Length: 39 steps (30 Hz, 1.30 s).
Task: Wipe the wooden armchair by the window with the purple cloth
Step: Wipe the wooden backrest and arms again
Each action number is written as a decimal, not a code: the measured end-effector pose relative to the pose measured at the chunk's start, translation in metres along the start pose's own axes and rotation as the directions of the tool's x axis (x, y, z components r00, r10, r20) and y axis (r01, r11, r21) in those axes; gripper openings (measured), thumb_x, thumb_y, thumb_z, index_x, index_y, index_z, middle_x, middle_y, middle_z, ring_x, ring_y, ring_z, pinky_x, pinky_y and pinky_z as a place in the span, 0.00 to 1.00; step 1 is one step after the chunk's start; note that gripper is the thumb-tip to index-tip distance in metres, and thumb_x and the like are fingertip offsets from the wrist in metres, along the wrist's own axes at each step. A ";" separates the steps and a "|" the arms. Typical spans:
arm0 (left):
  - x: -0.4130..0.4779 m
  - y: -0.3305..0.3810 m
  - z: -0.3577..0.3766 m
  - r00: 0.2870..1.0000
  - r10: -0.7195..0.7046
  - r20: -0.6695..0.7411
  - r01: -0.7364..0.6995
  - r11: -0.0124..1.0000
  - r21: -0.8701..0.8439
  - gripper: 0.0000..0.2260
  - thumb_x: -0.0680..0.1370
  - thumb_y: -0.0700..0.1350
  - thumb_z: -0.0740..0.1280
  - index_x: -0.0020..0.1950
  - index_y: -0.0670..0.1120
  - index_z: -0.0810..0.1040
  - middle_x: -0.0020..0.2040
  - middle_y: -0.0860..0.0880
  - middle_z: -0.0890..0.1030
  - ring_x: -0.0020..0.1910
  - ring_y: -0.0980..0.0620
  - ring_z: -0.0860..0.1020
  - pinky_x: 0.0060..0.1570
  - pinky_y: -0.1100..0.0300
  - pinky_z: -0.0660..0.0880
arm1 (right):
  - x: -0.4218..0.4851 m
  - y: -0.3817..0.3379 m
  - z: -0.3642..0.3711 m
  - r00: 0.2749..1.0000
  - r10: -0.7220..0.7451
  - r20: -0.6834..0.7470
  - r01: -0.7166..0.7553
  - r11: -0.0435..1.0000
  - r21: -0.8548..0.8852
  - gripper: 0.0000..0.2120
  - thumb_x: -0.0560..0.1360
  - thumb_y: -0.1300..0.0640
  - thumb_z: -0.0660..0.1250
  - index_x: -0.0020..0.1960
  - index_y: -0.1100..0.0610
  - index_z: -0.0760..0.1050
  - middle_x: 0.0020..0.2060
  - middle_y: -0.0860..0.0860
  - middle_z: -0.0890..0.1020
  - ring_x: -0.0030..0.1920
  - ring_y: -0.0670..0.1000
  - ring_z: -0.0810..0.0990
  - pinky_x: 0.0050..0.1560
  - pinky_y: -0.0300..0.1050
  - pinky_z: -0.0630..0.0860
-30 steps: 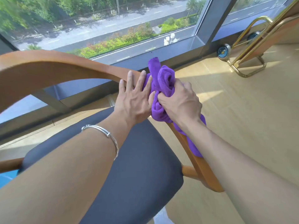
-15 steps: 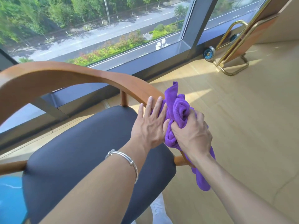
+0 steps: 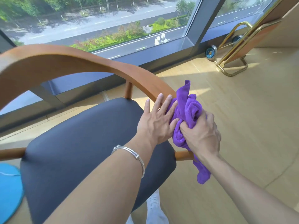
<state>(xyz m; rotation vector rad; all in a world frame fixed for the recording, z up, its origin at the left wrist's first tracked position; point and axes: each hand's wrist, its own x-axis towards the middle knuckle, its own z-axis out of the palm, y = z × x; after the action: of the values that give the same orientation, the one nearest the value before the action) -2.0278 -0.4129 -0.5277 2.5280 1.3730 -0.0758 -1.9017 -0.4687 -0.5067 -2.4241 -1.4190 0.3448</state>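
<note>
- While the right hand [image 3: 202, 135] is clenched round a bunched purple cloth [image 3: 189, 110], the head view shows the cloth pressed against the right arm of the wooden armchair [image 3: 64, 62], near the arm's front end.
- One corner of the cloth sticks up above the bunch, and a loose tail hangs down below the right wrist, past the chair's side rail.
- The left hand [image 3: 155, 123] lies flat with its fingers straight and spread, grasping nothing. Its fingertips rest on the wooden arm and its thumb side touches the cloth, just left of the right hand.
- A silver bracelet [image 3: 129, 152] sits on the left forearm.
- The armchair's curved wooden back sweeps from the far left round to the right arm, above a dark grey seat cushion [image 3: 80, 143].
- Just beyond the chair is a large window [image 3: 97, 21] looking down on a road and green shrubs.
- On the pale wooden floor [image 3: 242, 126] at the far right stands a gold metal frame [image 3: 233, 62] by the window.
- A blue round object [image 3: 8, 191] shows at the near left edge, and a white shoe [image 3: 155, 207] lies on the floor below the seat.
</note>
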 end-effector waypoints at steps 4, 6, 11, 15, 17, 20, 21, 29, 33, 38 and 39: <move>0.002 -0.016 -0.001 1.000 -0.004 -0.015 0.005 0.999 0.034 0.27 0.79 0.60 0.39 0.76 0.52 0.38 0.77 0.49 0.40 0.75 0.47 0.38 0.72 0.42 0.39 | 0.002 -0.007 0.004 1.000 0.003 -0.027 -0.004 1.000 -0.031 0.20 0.70 0.44 0.66 0.57 0.54 0.71 0.53 0.54 0.75 0.53 0.61 0.76 0.57 0.59 0.72; 0.003 -0.029 0.000 0.999 -0.031 -0.026 0.032 0.998 0.045 0.27 0.79 0.61 0.39 0.76 0.54 0.37 0.77 0.49 0.39 0.75 0.47 0.38 0.72 0.42 0.38 | 0.005 -0.010 0.008 0.999 -0.009 -0.036 0.007 0.998 -0.059 0.20 0.70 0.45 0.66 0.57 0.55 0.71 0.53 0.55 0.75 0.54 0.62 0.76 0.58 0.58 0.71; 0.005 -0.065 -0.008 0.995 -0.088 -0.043 0.092 0.992 0.088 0.27 0.79 0.61 0.39 0.76 0.54 0.38 0.77 0.48 0.39 0.75 0.46 0.38 0.71 0.41 0.38 | 0.027 -0.034 0.016 0.996 -0.092 -0.018 0.089 0.988 -0.129 0.21 0.70 0.46 0.66 0.58 0.57 0.71 0.53 0.57 0.75 0.53 0.64 0.75 0.57 0.60 0.70; 0.009 -0.107 -0.017 0.977 -0.190 -0.100 0.201 0.974 0.107 0.26 0.80 0.60 0.42 0.76 0.54 0.41 0.77 0.45 0.41 0.76 0.45 0.39 0.70 0.40 0.39 | 0.056 -0.072 0.034 0.981 -0.192 -0.006 0.189 0.969 -0.162 0.22 0.71 0.46 0.65 0.58 0.59 0.71 0.55 0.59 0.75 0.54 0.65 0.75 0.58 0.60 0.68; 0.009 -0.130 -0.022 0.967 -0.223 -0.122 0.239 0.962 0.132 0.26 0.80 0.59 0.44 0.77 0.55 0.43 0.77 0.45 0.41 0.76 0.45 0.40 0.70 0.39 0.40 | 0.071 -0.092 0.043 0.968 -0.253 0.013 0.251 0.951 -0.181 0.22 0.71 0.45 0.64 0.58 0.59 0.70 0.54 0.59 0.74 0.54 0.65 0.75 0.57 0.60 0.68; 0.010 -0.159 -0.030 0.953 -0.261 -0.152 0.284 0.945 0.159 0.26 0.80 0.59 0.45 0.77 0.54 0.46 0.77 0.44 0.41 0.76 0.44 0.40 0.69 0.38 0.40 | 0.091 -0.122 0.058 0.945 -0.326 0.041 0.327 0.920 -0.215 0.23 0.71 0.44 0.63 0.58 0.58 0.70 0.54 0.59 0.74 0.54 0.64 0.75 0.57 0.60 0.67; 0.011 -0.167 -0.033 0.949 -0.273 -0.159 0.298 0.940 0.164 0.26 0.80 0.59 0.45 0.77 0.53 0.47 0.77 0.44 0.41 0.76 0.44 0.40 0.69 0.38 0.39 | 0.096 -0.133 0.063 0.936 -0.348 0.048 0.350 0.910 -0.224 0.23 0.71 0.43 0.62 0.59 0.58 0.70 0.55 0.59 0.74 0.55 0.64 0.74 0.58 0.60 0.67; -0.008 -0.244 -0.059 0.913 -0.314 -0.259 0.381 0.884 0.271 0.26 0.80 0.59 0.46 0.76 0.52 0.49 0.77 0.42 0.47 0.76 0.43 0.44 0.71 0.42 0.41 | 0.121 -0.228 0.109 0.831 -0.540 0.135 0.556 0.794 -0.247 0.22 0.73 0.40 0.59 0.56 0.57 0.71 0.54 0.58 0.74 0.55 0.62 0.75 0.56 0.58 0.68; -0.037 -0.285 -0.080 0.875 -0.395 -0.279 0.462 0.855 0.238 0.24 0.80 0.58 0.45 0.76 0.55 0.48 0.78 0.44 0.49 0.76 0.44 0.47 0.69 0.38 0.46 | 0.117 -0.266 0.123 0.810 -0.578 0.100 0.587 0.795 -0.154 0.19 0.75 0.42 0.58 0.52 0.58 0.71 0.51 0.60 0.74 0.52 0.64 0.76 0.55 0.58 0.68; -0.084 -0.317 -0.088 0.824 -0.505 -0.258 0.535 0.843 0.060 0.24 0.80 0.58 0.46 0.75 0.59 0.45 0.78 0.47 0.47 0.76 0.45 0.47 0.69 0.38 0.52 | 0.120 -0.273 0.121 0.812 -0.577 0.085 0.584 0.806 -0.097 0.24 0.70 0.38 0.52 0.47 0.58 0.68 0.48 0.60 0.75 0.50 0.67 0.77 0.52 0.56 0.69; -0.091 -0.319 -0.086 0.813 -0.526 -0.251 0.546 0.838 0.014 0.24 0.80 0.58 0.48 0.75 0.60 0.45 0.78 0.48 0.46 0.76 0.46 0.46 0.69 0.38 0.53 | 0.118 -0.274 0.122 0.822 -0.563 0.089 0.569 0.817 -0.089 0.26 0.69 0.38 0.51 0.48 0.59 0.70 0.49 0.61 0.75 0.50 0.67 0.76 0.53 0.56 0.69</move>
<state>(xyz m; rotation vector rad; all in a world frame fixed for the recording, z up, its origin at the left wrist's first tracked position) -2.3497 -0.3006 -0.4941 2.1776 2.1959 0.0675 -2.1084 -0.2214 -0.5204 -1.9394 -2.1442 0.1913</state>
